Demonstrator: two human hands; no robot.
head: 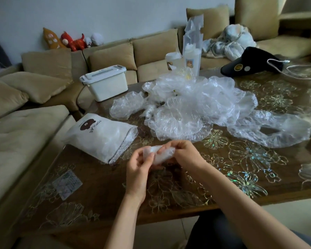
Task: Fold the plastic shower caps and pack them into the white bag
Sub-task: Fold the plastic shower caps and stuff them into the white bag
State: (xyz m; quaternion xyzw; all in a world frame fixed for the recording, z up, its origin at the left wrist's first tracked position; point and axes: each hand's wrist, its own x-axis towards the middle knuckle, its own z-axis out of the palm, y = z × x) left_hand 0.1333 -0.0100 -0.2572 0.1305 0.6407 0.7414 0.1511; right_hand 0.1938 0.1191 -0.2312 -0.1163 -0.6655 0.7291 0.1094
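Left hand (138, 168): fingers curled, pinching the left end of a bunched cap (158, 154).
Right hand (185, 153): fingers curled over the cap's right end, gripping it.
Cap: a small crumpled wad between both hands, above the table (241, 169), near the bag's mouth.
Bag (99, 135): white, lying on its side at the table's left edge, with clear plastic showing at its open mouth.
Pile (196, 105): loose caps heaped mid-table, beyond the hands.
Box (106, 85): white, lidded, beyond the bag.
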